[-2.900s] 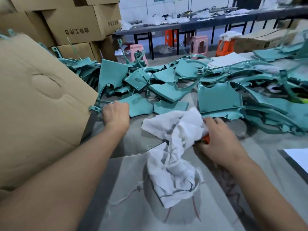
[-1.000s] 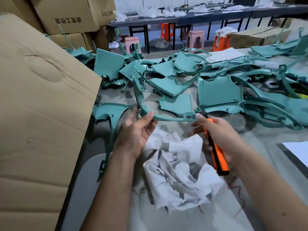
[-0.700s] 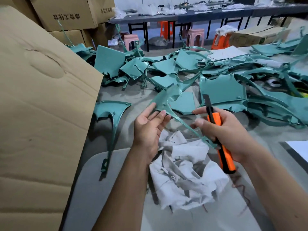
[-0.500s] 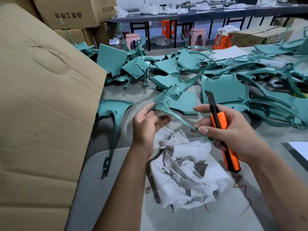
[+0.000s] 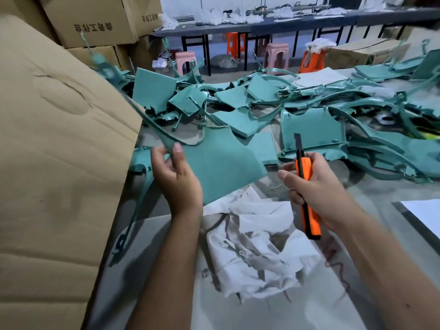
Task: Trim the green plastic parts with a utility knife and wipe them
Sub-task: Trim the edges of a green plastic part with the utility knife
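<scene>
Left hand (image 5: 177,179) pinches the green part (image 5: 221,163), now turned flat side up at centre frame; right hand (image 5: 309,184), no longer touching it, grips the knife (image 5: 307,198), blade out: trimming is about to start

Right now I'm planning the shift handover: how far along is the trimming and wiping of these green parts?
Early. In hand: the left hand holds one green plastic part; the right hand grips the orange utility knife, blade out, not touching it. The white rag lies unused. A heap of green parts remains; no finished pile is distinguishable.
</scene>
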A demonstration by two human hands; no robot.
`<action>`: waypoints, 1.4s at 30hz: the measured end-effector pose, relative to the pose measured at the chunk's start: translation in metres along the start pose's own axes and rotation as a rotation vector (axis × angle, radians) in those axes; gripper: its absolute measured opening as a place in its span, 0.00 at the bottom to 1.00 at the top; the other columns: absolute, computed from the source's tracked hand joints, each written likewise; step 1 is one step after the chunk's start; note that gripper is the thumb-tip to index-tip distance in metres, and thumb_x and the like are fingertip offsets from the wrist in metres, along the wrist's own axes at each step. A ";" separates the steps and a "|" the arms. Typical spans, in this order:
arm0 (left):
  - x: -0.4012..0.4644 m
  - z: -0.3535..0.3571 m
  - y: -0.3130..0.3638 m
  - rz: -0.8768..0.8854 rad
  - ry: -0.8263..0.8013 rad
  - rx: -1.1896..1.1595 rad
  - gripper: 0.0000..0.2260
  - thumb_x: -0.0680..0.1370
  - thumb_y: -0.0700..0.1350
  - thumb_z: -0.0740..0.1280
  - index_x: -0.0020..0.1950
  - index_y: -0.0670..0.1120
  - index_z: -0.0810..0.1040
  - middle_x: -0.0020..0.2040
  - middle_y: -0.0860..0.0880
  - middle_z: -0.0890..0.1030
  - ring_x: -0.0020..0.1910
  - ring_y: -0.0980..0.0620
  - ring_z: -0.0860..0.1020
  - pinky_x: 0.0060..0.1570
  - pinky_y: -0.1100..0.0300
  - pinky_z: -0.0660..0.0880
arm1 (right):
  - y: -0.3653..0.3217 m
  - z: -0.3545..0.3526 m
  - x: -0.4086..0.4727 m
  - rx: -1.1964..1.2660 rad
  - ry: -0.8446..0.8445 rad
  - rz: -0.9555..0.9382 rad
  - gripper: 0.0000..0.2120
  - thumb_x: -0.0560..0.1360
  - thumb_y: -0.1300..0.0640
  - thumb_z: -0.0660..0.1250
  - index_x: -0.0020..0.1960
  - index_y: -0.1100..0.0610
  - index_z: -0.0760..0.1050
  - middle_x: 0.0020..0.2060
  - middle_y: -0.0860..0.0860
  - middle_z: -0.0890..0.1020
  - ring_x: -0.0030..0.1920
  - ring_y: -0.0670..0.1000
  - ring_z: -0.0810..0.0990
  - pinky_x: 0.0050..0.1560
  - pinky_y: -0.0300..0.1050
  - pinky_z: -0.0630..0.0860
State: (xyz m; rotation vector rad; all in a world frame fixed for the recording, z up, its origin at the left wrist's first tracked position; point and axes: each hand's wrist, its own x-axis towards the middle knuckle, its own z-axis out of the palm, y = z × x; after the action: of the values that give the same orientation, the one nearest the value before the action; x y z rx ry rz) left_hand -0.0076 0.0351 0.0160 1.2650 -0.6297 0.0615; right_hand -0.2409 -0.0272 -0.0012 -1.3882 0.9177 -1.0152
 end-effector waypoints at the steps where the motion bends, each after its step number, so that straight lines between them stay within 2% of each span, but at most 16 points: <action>1: 0.000 0.001 -0.002 -0.063 0.025 0.020 0.07 0.85 0.41 0.62 0.47 0.47 0.69 0.34 0.54 0.68 0.29 0.63 0.67 0.31 0.69 0.64 | 0.002 0.000 0.000 -0.019 -0.003 -0.008 0.17 0.78 0.57 0.75 0.59 0.53 0.69 0.38 0.52 0.79 0.30 0.49 0.73 0.31 0.44 0.74; 3: 0.000 0.003 -0.008 -0.169 0.017 0.097 0.07 0.85 0.42 0.61 0.48 0.42 0.68 0.35 0.52 0.68 0.31 0.58 0.67 0.32 0.67 0.63 | 0.003 0.001 0.000 -0.108 -0.033 -0.075 0.13 0.79 0.56 0.73 0.59 0.51 0.72 0.36 0.47 0.77 0.33 0.49 0.76 0.37 0.44 0.75; 6: -0.002 0.004 -0.017 -0.264 -0.123 0.189 0.08 0.85 0.43 0.62 0.49 0.41 0.70 0.38 0.45 0.73 0.37 0.47 0.69 0.38 0.60 0.62 | -0.002 0.005 0.000 -0.234 -0.052 -0.246 0.08 0.82 0.61 0.68 0.58 0.49 0.78 0.38 0.46 0.82 0.35 0.48 0.79 0.39 0.42 0.77; 9: -0.002 0.001 -0.022 -0.275 -0.256 0.248 0.09 0.85 0.46 0.61 0.49 0.41 0.72 0.37 0.48 0.74 0.35 0.49 0.70 0.37 0.60 0.62 | -0.006 0.009 -0.002 -0.264 -0.071 -0.375 0.12 0.84 0.61 0.65 0.66 0.51 0.78 0.40 0.49 0.83 0.35 0.50 0.81 0.38 0.41 0.79; 11: 0.000 -0.002 -0.023 -0.221 -0.324 0.298 0.10 0.85 0.46 0.61 0.49 0.40 0.74 0.38 0.48 0.75 0.37 0.48 0.71 0.38 0.59 0.61 | -0.007 0.009 -0.004 -0.370 -0.055 -0.431 0.11 0.84 0.55 0.65 0.66 0.51 0.77 0.40 0.46 0.83 0.33 0.49 0.80 0.36 0.43 0.78; 15: 0.003 -0.005 -0.026 -0.182 -0.510 0.291 0.12 0.86 0.45 0.60 0.50 0.40 0.77 0.43 0.43 0.78 0.42 0.48 0.73 0.42 0.57 0.67 | -0.008 0.013 -0.007 -0.592 -0.028 -0.555 0.11 0.83 0.48 0.64 0.50 0.56 0.77 0.34 0.39 0.80 0.33 0.47 0.77 0.34 0.39 0.68; 19: 0.000 -0.003 -0.026 -0.179 -0.618 0.367 0.11 0.86 0.48 0.60 0.46 0.48 0.76 0.38 0.53 0.78 0.38 0.53 0.74 0.39 0.61 0.67 | -0.009 0.023 -0.010 -0.704 -0.059 -0.606 0.12 0.82 0.46 0.63 0.47 0.54 0.74 0.33 0.45 0.79 0.33 0.47 0.76 0.34 0.47 0.72; 22: 0.002 -0.004 -0.030 -0.190 -0.639 0.389 0.11 0.85 0.49 0.60 0.47 0.49 0.76 0.41 0.51 0.80 0.45 0.48 0.77 0.42 0.58 0.66 | -0.014 0.026 -0.013 -0.651 -0.182 -0.617 0.11 0.83 0.45 0.63 0.47 0.51 0.74 0.34 0.44 0.79 0.33 0.47 0.77 0.34 0.41 0.70; 25: 0.003 -0.005 -0.033 -0.199 -0.675 0.345 0.13 0.86 0.49 0.60 0.44 0.50 0.77 0.39 0.56 0.81 0.41 0.54 0.77 0.41 0.60 0.68 | -0.017 0.024 -0.016 -0.549 -0.249 -0.594 0.11 0.84 0.49 0.66 0.47 0.55 0.77 0.34 0.46 0.79 0.33 0.50 0.78 0.34 0.40 0.70; 27: 0.002 -0.004 -0.032 -0.256 -0.710 0.249 0.13 0.86 0.48 0.60 0.44 0.51 0.80 0.41 0.55 0.83 0.42 0.54 0.79 0.45 0.54 0.73 | -0.016 0.029 -0.019 -0.524 -0.173 -0.607 0.09 0.84 0.51 0.66 0.47 0.55 0.77 0.33 0.46 0.77 0.33 0.50 0.76 0.34 0.41 0.69; 29: 0.000 -0.002 -0.029 -0.336 -0.719 0.142 0.13 0.86 0.47 0.60 0.47 0.50 0.82 0.47 0.46 0.86 0.48 0.47 0.81 0.55 0.44 0.77 | -0.016 0.037 -0.020 -0.554 -0.070 -0.626 0.09 0.84 0.52 0.67 0.48 0.56 0.77 0.32 0.48 0.76 0.33 0.52 0.74 0.34 0.48 0.70; 31: 0.001 -0.002 -0.027 -0.384 -0.665 0.158 0.12 0.85 0.48 0.61 0.48 0.49 0.82 0.51 0.43 0.86 0.53 0.41 0.82 0.60 0.39 0.77 | -0.018 0.042 -0.020 -0.574 -0.080 -0.641 0.10 0.83 0.52 0.67 0.48 0.57 0.77 0.33 0.49 0.77 0.33 0.53 0.75 0.35 0.52 0.72; 33: 0.003 -0.004 -0.028 -0.418 -0.638 0.195 0.13 0.85 0.50 0.61 0.47 0.51 0.82 0.50 0.46 0.86 0.55 0.40 0.83 0.60 0.40 0.78 | -0.019 0.039 -0.021 -0.535 -0.188 -0.625 0.12 0.83 0.51 0.67 0.46 0.57 0.77 0.32 0.49 0.77 0.31 0.52 0.76 0.32 0.51 0.71; 36: 0.004 -0.004 -0.030 -0.434 -0.638 0.180 0.14 0.85 0.51 0.61 0.45 0.51 0.83 0.46 0.51 0.86 0.51 0.46 0.83 0.57 0.46 0.80 | -0.021 0.028 -0.022 -0.414 -0.302 -0.541 0.15 0.84 0.49 0.66 0.45 0.59 0.77 0.32 0.50 0.76 0.31 0.53 0.73 0.32 0.48 0.69; 38: 0.003 -0.003 -0.029 -0.487 -0.623 0.131 0.15 0.85 0.50 0.62 0.43 0.53 0.85 0.42 0.54 0.86 0.48 0.49 0.81 0.52 0.51 0.79 | -0.020 0.028 -0.022 -0.404 -0.260 -0.538 0.15 0.84 0.48 0.65 0.45 0.58 0.77 0.33 0.52 0.76 0.32 0.54 0.73 0.33 0.50 0.70; 42: 0.000 -0.004 -0.028 -0.439 -0.685 0.100 0.15 0.85 0.49 0.62 0.44 0.53 0.86 0.43 0.49 0.85 0.46 0.48 0.79 0.52 0.43 0.78 | -0.017 0.042 -0.019 -0.550 -0.098 -0.552 0.12 0.84 0.48 0.63 0.47 0.56 0.75 0.32 0.52 0.78 0.33 0.55 0.76 0.35 0.56 0.72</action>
State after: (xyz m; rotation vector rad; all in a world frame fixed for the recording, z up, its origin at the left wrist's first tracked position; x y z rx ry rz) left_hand 0.0046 0.0292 -0.0087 1.4998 -0.9189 -0.7385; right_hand -0.2083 0.0054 0.0141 -2.2179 0.7838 -1.1267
